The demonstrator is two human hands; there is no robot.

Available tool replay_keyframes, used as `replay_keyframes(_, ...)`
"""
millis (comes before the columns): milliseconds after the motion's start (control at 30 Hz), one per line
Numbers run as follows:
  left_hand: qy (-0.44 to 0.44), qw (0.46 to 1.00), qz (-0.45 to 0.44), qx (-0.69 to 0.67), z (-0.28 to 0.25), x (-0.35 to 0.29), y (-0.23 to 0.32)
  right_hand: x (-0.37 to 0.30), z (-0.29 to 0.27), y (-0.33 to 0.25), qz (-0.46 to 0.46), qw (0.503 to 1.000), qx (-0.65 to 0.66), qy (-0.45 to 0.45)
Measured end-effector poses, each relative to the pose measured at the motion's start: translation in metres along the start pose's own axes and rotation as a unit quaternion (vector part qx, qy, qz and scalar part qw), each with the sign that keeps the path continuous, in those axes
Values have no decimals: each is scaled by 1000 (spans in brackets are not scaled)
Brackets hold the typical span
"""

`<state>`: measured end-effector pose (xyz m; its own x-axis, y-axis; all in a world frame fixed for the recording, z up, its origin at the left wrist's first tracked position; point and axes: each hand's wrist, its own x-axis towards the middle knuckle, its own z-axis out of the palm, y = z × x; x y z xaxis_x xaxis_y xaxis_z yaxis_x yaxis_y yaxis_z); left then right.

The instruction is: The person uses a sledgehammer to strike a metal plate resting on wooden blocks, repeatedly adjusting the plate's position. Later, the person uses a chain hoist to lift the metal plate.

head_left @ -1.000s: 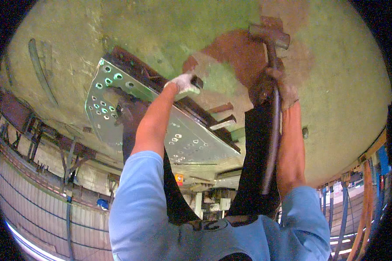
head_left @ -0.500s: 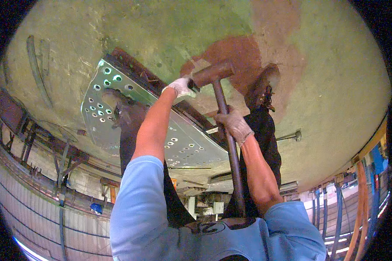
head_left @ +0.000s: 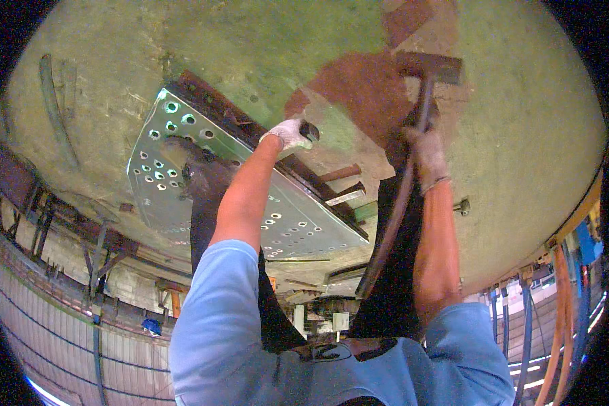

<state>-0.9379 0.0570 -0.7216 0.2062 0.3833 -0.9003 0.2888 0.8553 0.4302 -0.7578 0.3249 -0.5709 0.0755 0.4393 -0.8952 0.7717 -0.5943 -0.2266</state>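
Observation:
My gloved left hand (head_left: 285, 134) is closed round a short dark metal piece (head_left: 309, 131), whose rounded end shows past the fingers; its exact kind cannot be told. That hand is over the long edge of a grey steel plate (head_left: 240, 206) drilled with many round holes. Off to the right, my gloved right hand (head_left: 427, 150) grips the handle of a sledgehammer (head_left: 441, 68) just below its head. The handle runs back toward my body and is blurred. Apart from the left hand, the hammer head is above the floor near my right foot.
My left shoe (head_left: 183, 159) is on the plate. A dark steel beam (head_left: 213, 98) lies along the plate's far edge. Short metal pieces (head_left: 345, 194) jut out beside it. A curved strip (head_left: 57, 111) lies on the floor at far left, and orange and blue posts (head_left: 560, 304) stand at right.
The sledgehammer and my right hand have swung to the right and farther out, away from my left hand. My left hand, still round the dark piece, has shifted slightly right.

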Motion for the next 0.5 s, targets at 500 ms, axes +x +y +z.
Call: replay_keyframes(500, 162, 973, -159, 37, 19, -63, 53, -1, 36, 61, 20, 966, -175, -192)
